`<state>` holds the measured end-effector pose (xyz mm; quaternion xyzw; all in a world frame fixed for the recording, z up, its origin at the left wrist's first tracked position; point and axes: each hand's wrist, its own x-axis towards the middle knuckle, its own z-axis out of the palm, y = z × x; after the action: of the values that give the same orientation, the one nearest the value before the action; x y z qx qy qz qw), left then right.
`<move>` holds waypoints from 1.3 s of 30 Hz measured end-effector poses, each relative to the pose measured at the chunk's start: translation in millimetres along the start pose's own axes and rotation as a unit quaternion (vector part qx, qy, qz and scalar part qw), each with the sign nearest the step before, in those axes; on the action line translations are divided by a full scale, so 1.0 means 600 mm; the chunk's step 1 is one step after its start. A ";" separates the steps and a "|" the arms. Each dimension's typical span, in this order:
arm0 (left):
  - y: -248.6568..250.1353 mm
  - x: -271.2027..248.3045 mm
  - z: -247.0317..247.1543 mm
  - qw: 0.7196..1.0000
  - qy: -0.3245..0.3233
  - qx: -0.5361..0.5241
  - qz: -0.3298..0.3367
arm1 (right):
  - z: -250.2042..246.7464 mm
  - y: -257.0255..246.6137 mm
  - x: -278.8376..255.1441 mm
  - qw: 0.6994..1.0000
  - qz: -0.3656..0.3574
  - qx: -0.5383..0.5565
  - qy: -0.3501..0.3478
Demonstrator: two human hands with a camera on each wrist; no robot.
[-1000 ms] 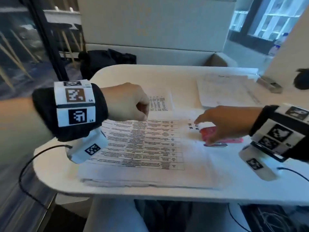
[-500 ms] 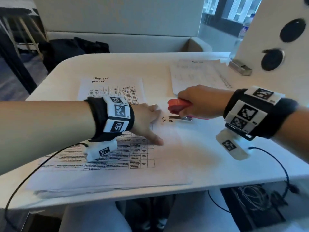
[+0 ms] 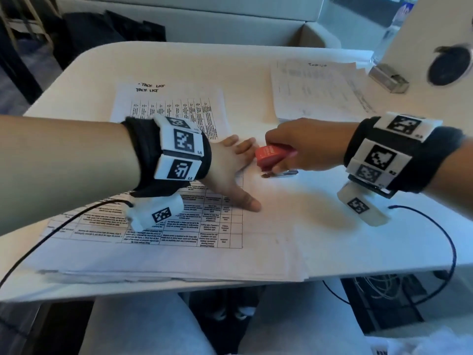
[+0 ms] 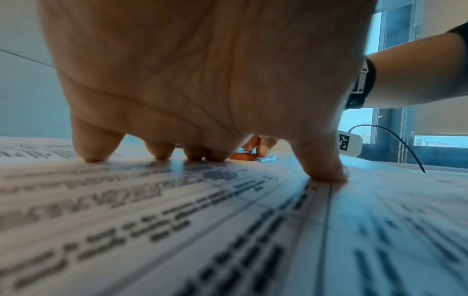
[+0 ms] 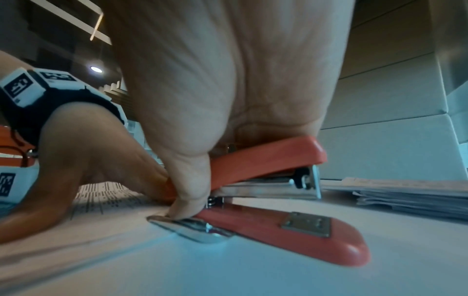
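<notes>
**Head view:** A person's left hand (image 3: 230, 170) is pressing down a stack of printed sheets (image 3: 179, 226) on a white table (image 3: 358, 239). Its fingers are spread, with the tips just beside a red stapler (image 3: 275, 156). The right hand (image 3: 304, 143) is gripping the stapler from above at the stack's far corner. The stapler's long axis is running across from one hand toward the other, and the right hand, being on it, is the nearer.

**Left wrist view:** The fingertips (image 4: 93, 154) and thumb (image 4: 326, 172) are standing straight on the top sheet and holding nothing. The stapler (image 4: 243, 155) is showing only as an orange sliver just past the fingers.

**Right wrist view:** The right hand (image 5: 228, 80) is wrapping the stapler's top arm (image 5: 266, 158), its thumb curling down beside the hinge. The mouth is standing open, and no sheet is showing inside it. The base (image 5: 278, 226) is lying on the table. The hinge end is sitting nearest the stack's edge, while the mouth is pointing away, toward a second pile of papers (image 5: 405, 194) beyond the stapler. By this view, the stapler probably needs turning, or the corner needs feeding into the mouth, before any squeeze.
</notes>
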<state>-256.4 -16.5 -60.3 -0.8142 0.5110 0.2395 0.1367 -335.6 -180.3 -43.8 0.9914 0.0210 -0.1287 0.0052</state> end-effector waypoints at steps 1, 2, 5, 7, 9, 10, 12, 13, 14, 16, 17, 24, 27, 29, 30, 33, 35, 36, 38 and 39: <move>0.000 0.000 0.000 1.000 0.000 0.000 -0.001 | 0.001 0.001 0.002 1.000 0.002 0.003 -0.002; 0.000 0.000 0.000 1.000 0.000 0.001 -0.001 | 0.002 0.002 0.003 1.000 0.004 0.005 -0.003; -0.001 0.000 0.002 1.000 0.001 -0.002 0.002 | 0.004 -0.003 0.008 1.000 -0.002 -0.007 0.001; -0.002 0.001 0.003 1.000 0.000 -0.007 0.001 | 0.006 -0.009 0.010 0.999 -0.019 -0.025 0.016; -0.004 0.002 0.004 1.000 0.001 -0.008 0.001 | 0.007 -0.010 0.010 0.998 -0.043 -0.039 0.034; -0.004 0.002 0.004 1.000 0.000 -0.009 0.001 | 0.006 -0.009 0.010 0.997 -0.053 -0.046 0.041; -0.003 0.001 0.003 1.000 0.000 -0.015 -0.001 | 0.007 -0.007 0.008 0.995 -0.062 -0.054 0.048; -0.002 0.000 0.002 1.000 0.000 -0.018 -0.002 | 0.006 -0.007 0.008 0.996 -0.052 -0.049 0.045; -0.002 -0.001 0.002 1.000 0.000 -0.019 -0.004 | 0.005 -0.007 0.008 0.998 -0.033 -0.042 0.034; -0.001 -0.001 0.002 1.000 0.002 -0.017 -0.006 | 0.005 -0.009 0.010 0.999 0.000 -0.036 0.004; 0.000 -0.002 0.003 1.000 0.004 -0.017 -0.005 | 0.005 -0.009 0.012 0.999 0.006 -0.037 -0.003; 0.002 -0.005 0.000 1.000 -0.002 -0.017 -0.008 | 0.006 -0.018 0.004 0.989 -0.086 -0.085 0.090; 0.001 -0.004 0.001 1.000 -0.003 -0.024 -0.009 | 0.007 -0.014 0.005 0.996 -0.034 -0.061 0.047; 0.001 -0.004 0.002 1.000 -0.003 -0.019 -0.011 | 0.006 -0.013 0.007 0.998 -0.009 -0.051 0.019; 0.002 -0.005 0.001 1.000 -0.002 -0.016 -0.009 | 0.006 -0.014 0.007 0.998 -0.014 -0.054 0.022; 0.006 -0.009 -0.001 1.000 0.008 -0.013 0.001 | 0.006 -0.021 0.001 0.986 -0.096 -0.104 0.087; 0.009 -0.011 -0.004 1.000 0.010 -0.008 0.001 | 0.005 -0.025 -0.005 0.970 -0.147 -0.143 0.127; 0.011 -0.013 -0.006 1.000 0.009 -0.007 -0.001 | 0.004 -0.026 -0.008 0.964 -0.166 -0.156 0.139; 0.012 -0.014 -0.008 1.000 0.008 -0.004 -0.005 | 0.003 -0.027 -0.011 0.950 -0.193 -0.189 0.155; 0.012 -0.014 -0.007 1.000 0.009 -0.004 -0.006 | 0.004 -0.027 -0.012 0.943 -0.199 -0.212 0.163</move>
<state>-264.9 -15.4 -52.1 -0.8199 0.5064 0.2331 0.1305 -343.9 -164.4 -44.1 0.9504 0.2456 0.0433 0.1859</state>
